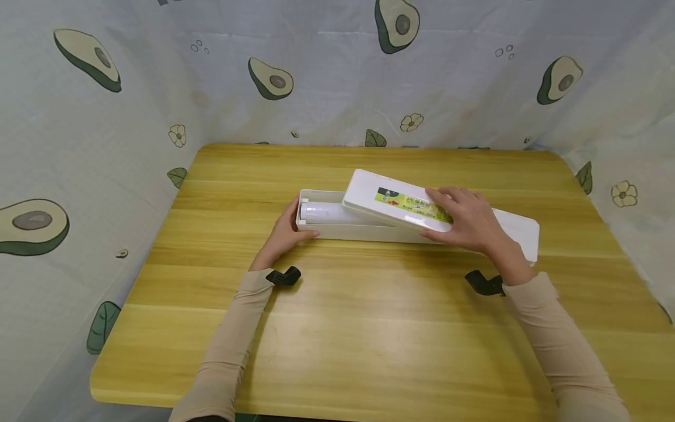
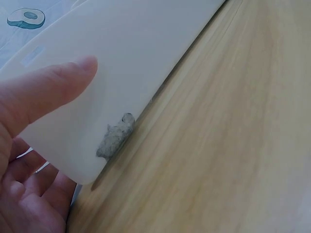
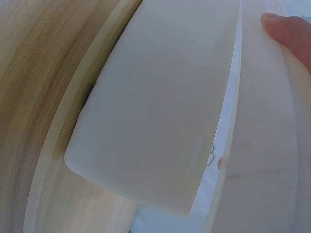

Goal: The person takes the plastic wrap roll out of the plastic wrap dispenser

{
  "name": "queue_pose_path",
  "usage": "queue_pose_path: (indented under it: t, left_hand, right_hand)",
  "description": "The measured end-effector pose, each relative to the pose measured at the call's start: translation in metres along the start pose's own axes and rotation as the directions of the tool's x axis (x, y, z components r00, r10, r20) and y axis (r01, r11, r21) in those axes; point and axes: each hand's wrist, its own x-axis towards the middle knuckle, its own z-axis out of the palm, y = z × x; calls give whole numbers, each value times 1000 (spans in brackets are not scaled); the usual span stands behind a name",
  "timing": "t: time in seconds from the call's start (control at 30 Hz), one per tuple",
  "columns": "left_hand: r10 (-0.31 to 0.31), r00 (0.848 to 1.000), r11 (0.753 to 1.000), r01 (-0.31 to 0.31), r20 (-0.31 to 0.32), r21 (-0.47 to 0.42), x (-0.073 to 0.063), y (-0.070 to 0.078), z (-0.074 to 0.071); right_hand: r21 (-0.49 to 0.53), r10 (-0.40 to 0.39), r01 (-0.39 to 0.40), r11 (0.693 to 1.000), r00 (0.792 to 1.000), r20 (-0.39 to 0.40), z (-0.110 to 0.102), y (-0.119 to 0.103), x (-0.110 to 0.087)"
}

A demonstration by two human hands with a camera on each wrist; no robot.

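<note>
A long white plastic box (image 1: 364,233) lies across the table, its left part uncovered. Inside it is a cling film roll (image 1: 326,213), whitish and translucent. My left hand (image 1: 286,235) grips the box's left end, thumb along the front wall and fingers behind, as the left wrist view also shows. In my right hand (image 1: 466,220) is the white lid (image 1: 361,186), held by its long edges and slanted over the box. A green and yellow label (image 1: 408,202) is on its top. In the right wrist view a gap separates lid (image 3: 262,145) and box wall (image 3: 146,107).
The wooden table (image 1: 379,340) has rounded corners. A pale curtain (image 1: 327,35) printed with avocados hangs round its back and sides. A grey patch (image 2: 115,137) marks the box wall near its lower edge.
</note>
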Motion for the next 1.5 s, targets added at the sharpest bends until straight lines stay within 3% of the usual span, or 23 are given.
queue_pose_path:
  t: [0.4, 0.87, 1.5]
  left_hand:
    - [6, 1000, 1000, -6, 4, -13, 0, 0, 0]
    - [7, 1000, 1000, -7, -3, 3, 0, 0, 0]
    - [6, 1000, 1000, -6, 3, -2, 1, -1, 0]
  right_hand:
    - [9, -25, 25, 1000, 998, -57, 3, 6, -3]
    - [11, 15, -15, 1000, 1000, -28, 1, 8, -8]
    - [26, 19, -17, 1000, 998, -65, 0, 17, -17]
